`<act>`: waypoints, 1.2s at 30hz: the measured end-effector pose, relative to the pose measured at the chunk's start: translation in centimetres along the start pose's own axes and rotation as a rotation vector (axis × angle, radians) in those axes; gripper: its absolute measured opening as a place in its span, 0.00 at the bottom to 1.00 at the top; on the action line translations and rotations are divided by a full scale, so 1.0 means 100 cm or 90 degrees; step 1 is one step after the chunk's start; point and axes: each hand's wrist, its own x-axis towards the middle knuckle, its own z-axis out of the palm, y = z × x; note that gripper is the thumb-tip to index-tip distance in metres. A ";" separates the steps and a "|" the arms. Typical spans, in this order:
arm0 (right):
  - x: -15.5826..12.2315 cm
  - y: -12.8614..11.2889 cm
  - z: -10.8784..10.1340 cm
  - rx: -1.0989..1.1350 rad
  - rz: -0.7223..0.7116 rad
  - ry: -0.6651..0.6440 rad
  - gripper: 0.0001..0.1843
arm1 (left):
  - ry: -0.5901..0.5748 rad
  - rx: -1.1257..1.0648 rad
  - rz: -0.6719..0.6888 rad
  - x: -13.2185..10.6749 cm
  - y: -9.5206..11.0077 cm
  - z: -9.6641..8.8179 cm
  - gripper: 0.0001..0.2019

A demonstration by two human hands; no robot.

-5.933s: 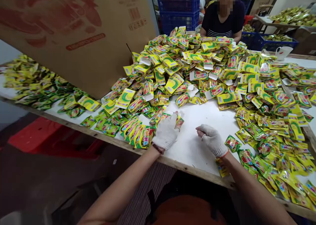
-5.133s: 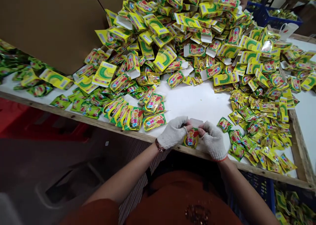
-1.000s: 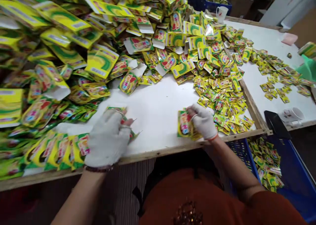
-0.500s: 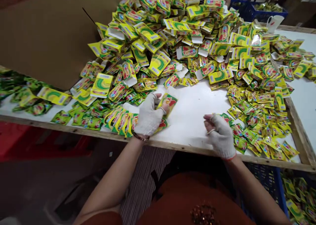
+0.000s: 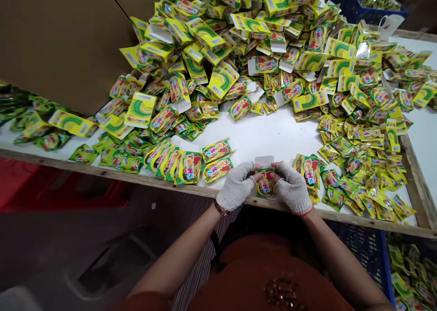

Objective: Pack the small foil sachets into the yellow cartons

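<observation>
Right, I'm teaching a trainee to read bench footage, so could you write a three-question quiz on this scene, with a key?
1. Multiple choice: the left hand and right hand hold a pack between them. Which way does its pale flap point? A leftward; B rightward; C forward, toward the heap.
2. True or false: both hands wear pale gloves.
3. Fill in the side: the overlapping row of packs at the table edge lies to the ____ of the left hand.

Key: 1 C; 2 true; 3 left.
</observation>
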 end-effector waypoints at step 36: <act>-0.007 -0.006 -0.030 -0.144 -0.154 -0.065 0.09 | -0.140 -0.032 0.063 0.007 0.014 0.005 0.11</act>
